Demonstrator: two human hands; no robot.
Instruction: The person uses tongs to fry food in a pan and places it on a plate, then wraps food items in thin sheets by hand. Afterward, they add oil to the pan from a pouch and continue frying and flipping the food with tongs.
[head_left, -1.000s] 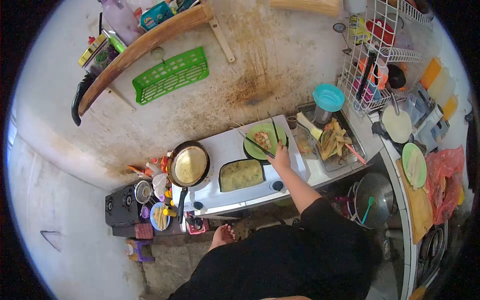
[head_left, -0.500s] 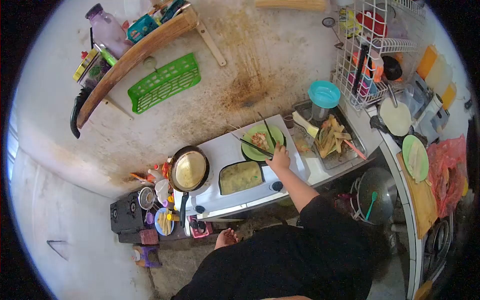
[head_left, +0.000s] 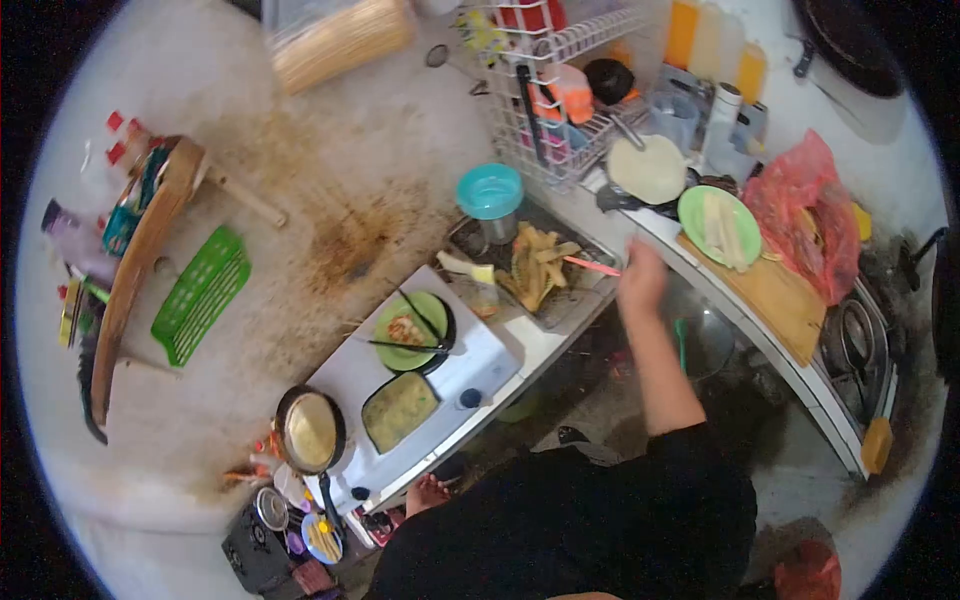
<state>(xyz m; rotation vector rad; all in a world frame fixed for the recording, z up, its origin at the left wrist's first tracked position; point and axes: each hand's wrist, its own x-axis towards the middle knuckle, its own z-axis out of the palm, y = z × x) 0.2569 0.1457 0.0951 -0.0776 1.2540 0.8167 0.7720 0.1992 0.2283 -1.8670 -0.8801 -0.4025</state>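
My right hand (head_left: pixel 643 280), smeared by motion, is over the counter's front edge, its fingers close to the end of a pink handle (head_left: pixel 592 265) on the metal tray (head_left: pixel 575 318). My left hand (head_left: pixel 427 494) hangs low by the stove's front, fingers loosely apart and nothing in them. On the stove top (head_left: pixel 480 335), black tongs (head_left: pixel 420 347) lie across a green plate (head_left: pixel 388 357) of chopped food. Nearer me sits a square pan (head_left: pixel 400 412) of yellowish, green-flecked food. A frying pan (head_left: pixel 310 430) with a pale round sheet stands at the left.
Peels (head_left: pixel 540 260) and a turquoise-topped container (head_left: pixel 490 192) are on the tray. Along the right counter are a stack of pale round wrappers (head_left: pixel 648 170), a green plate with pale rolls (head_left: pixel 720 228), a cutting board (head_left: pixel 770 300) and a red plastic bag (head_left: pixel 810 210).
My right hand has let go of the tongs at the green plate and moved right, past the tray. The view has turned right. My left hand stays low by the stove.
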